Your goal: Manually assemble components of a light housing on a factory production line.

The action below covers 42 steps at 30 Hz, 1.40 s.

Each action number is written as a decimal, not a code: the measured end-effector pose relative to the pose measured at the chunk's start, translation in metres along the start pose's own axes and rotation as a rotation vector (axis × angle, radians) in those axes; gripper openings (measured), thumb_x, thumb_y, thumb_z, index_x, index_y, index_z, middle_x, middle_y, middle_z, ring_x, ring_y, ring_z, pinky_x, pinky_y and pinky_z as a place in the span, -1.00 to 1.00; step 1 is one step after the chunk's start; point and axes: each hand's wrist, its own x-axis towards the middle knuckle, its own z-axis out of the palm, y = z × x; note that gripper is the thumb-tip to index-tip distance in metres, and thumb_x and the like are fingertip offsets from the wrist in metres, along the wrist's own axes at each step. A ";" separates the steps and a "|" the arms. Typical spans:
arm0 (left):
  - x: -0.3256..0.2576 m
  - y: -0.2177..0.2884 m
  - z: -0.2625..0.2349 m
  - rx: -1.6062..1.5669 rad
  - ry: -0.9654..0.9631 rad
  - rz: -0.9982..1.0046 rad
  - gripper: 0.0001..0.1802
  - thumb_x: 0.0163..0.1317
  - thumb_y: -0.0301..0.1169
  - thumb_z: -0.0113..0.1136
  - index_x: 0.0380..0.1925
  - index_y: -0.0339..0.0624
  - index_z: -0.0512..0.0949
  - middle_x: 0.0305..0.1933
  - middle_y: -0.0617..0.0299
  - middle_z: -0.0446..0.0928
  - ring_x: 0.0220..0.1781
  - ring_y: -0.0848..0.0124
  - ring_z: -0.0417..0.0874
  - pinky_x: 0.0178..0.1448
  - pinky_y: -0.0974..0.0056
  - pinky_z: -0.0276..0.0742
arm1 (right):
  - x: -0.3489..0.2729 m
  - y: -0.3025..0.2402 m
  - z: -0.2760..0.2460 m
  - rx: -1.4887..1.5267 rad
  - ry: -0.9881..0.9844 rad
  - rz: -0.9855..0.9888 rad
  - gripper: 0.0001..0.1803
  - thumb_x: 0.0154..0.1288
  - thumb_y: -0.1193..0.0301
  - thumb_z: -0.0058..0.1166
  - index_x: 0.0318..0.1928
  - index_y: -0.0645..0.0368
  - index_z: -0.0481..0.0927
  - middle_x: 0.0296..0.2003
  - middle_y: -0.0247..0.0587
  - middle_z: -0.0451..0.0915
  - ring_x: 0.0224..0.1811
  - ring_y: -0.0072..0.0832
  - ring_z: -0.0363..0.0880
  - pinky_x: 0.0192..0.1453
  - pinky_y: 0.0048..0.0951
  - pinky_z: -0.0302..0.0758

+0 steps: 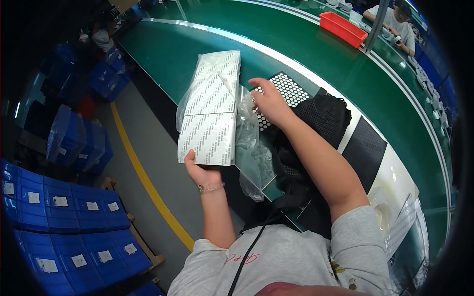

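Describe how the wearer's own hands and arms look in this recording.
The left hand and right hand are bare, without gloves. A thin, pale bracelet circles the left wrist; none shows on the right. The light grey sleeves are short, leaving both forearms uncovered.

Factory workshop: long green work line (291, 37), blue bins (59, 187) on wooden pallet (158, 260), yellow floor stripe (143, 172).

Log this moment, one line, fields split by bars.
left hand: holding white sheets at near end | right hand: by dotted black panel, contact unclear | clear plastic: along sheets' right side
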 end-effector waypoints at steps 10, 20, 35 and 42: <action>0.009 0.013 -0.001 0.026 -0.125 -0.013 -0.42 0.12 -0.34 -0.18 0.17 -0.30 0.11 0.20 0.00 0.23 0.20 0.10 0.29 0.23 0.03 0.24 | -0.008 -0.009 -0.012 -0.724 -0.546 0.190 -0.23 -0.08 -0.10 0.07 0.12 0.04 0.29 0.19 -0.26 0.19 0.29 -0.21 0.05 0.17 -0.02 0.21; 0.031 0.047 0.022 0.151 -0.188 0.030 -0.40 0.07 -0.41 -0.12 0.16 -0.34 0.10 0.17 -0.08 0.23 0.19 0.06 0.30 0.22 0.02 0.26 | -0.004 -0.025 -0.031 -0.795 -0.595 0.405 -0.14 -0.19 -0.10 0.11 0.14 0.05 0.28 0.19 -0.32 0.20 0.24 -0.27 0.15 0.14 0.39 -0.01; 0.072 0.111 0.092 0.683 -0.450 0.126 -0.58 -0.03 -0.56 0.09 -0.10 -0.44 0.32 -0.18 0.02 0.46 -0.18 0.28 0.54 -0.09 0.29 0.48 | -0.005 -0.034 0.023 0.006 -0.340 -0.026 -0.48 0.13 0.24 -0.04 0.06 0.26 0.31 0.14 0.07 0.24 0.18 -0.14 0.23 0.24 -0.38 0.18; 0.016 0.093 0.162 1.376 -0.745 0.275 -0.67 -0.09 -0.54 0.17 -0.26 -0.39 0.42 -0.27 0.14 0.50 -0.24 0.48 0.50 -0.14 0.36 0.43 | -0.003 -0.047 0.052 0.002 -0.532 0.009 -0.46 0.03 0.33 0.00 0.08 0.17 0.32 -0.01 0.09 0.40 0.04 -0.04 0.35 0.12 -0.27 0.30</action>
